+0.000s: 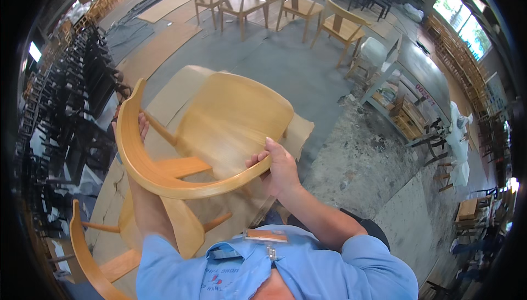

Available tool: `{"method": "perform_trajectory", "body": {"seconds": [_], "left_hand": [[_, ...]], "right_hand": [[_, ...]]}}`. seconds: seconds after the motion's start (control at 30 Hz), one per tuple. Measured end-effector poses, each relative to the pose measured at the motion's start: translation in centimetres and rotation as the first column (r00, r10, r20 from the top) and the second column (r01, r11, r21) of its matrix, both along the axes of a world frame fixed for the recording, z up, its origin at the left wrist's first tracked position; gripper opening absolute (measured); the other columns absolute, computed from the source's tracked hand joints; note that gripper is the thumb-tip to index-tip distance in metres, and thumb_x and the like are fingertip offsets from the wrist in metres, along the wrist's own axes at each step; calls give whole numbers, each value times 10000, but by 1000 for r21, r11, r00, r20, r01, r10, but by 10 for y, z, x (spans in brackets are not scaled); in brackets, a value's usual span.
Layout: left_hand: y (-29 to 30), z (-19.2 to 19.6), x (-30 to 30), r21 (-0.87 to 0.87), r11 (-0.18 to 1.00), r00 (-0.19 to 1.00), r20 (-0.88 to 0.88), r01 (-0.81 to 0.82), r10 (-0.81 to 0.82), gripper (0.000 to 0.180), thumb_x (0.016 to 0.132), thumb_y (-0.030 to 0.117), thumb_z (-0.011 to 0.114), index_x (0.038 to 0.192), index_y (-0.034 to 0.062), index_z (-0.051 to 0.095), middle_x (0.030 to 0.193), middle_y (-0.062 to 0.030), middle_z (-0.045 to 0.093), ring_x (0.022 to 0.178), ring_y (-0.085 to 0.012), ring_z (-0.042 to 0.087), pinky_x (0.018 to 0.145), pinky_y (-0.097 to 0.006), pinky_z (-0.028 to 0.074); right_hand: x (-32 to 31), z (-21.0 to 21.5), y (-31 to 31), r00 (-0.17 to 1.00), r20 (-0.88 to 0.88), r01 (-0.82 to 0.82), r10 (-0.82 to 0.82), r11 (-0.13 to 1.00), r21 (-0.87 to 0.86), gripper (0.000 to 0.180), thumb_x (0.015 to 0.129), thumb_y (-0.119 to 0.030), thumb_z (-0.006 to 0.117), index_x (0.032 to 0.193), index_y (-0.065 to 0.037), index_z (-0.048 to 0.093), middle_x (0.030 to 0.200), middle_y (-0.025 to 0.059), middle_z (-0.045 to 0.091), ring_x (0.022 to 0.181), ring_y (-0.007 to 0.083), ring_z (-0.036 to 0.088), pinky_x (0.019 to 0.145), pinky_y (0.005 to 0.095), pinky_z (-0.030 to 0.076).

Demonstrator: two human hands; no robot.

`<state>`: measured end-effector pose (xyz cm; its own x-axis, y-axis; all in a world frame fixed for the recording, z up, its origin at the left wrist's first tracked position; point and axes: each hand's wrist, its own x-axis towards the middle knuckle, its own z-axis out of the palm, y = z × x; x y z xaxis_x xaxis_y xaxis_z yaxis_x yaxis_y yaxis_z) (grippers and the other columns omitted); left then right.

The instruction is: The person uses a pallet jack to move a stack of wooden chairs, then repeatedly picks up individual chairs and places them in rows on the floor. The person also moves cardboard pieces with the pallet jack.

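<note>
A light wooden chair point(233, 127) with a wide seat and a curved back rail is in front of me, the rail nearest my body. My right hand point(279, 169) is closed round the right end of that rail, thumb on top and fingers beneath. At the left, my left hand point(144, 126) grips the other side of the rail; my forearm passes under it and only some fingers show. The legs are mostly hidden below the seat. A second wooden chair point(94, 267) of the same kind stands beside me at the lower left.
Flattened cardboard point(170, 100) covers part of the grey floor. Several wooden chairs point(241, 6) stand ahead. Stacked dark chairs point(71, 102) line the left. A metal workbench point(428, 83) with wooden pieces on its lower shelf stands right, near a stool point(366, 57).
</note>
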<state>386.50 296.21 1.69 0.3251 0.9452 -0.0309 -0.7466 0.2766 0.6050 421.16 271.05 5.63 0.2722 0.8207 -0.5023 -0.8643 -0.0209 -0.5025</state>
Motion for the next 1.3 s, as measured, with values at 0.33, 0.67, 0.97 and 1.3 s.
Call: {"method": "perform_trajectory", "body": {"seconds": [0.33,0.67,0.97,1.3], "left_hand": [[-5,63,143,5,993,992,-60,115,-115,740,866,661,454,1199,1,485,989,-201,545,652,-226,522,556,-319,472],[-48,44,296,-106,949,939,-212,-297,270,652,840,685,477,1079,79,502,806,-106,532,537,-161,521,452,-272,464],[-48,27,315,-36,983,980,-84,-182,179,706,849,709,416,1097,53,502,903,-148,558,689,-240,567,602,-371,493],[93,90,545,-13,737,662,-452,-676,599,647,833,706,466,993,81,513,682,-51,534,470,-115,499,405,-227,453]], "right_hand": [[198,5,46,989,147,-54,30,985,161,355,930,-278,559,1082,14,426,853,91,506,730,191,584,669,358,558],[364,-36,104,976,132,-166,171,985,-48,157,939,-182,496,961,-42,427,766,63,483,629,179,525,571,359,515],[443,-15,194,900,157,-414,408,910,12,172,910,-168,542,968,-49,432,734,53,470,606,176,507,559,373,491],[602,-32,365,927,-59,-375,370,916,-145,122,885,-145,574,843,-94,471,662,28,435,561,161,460,536,357,455]]}}
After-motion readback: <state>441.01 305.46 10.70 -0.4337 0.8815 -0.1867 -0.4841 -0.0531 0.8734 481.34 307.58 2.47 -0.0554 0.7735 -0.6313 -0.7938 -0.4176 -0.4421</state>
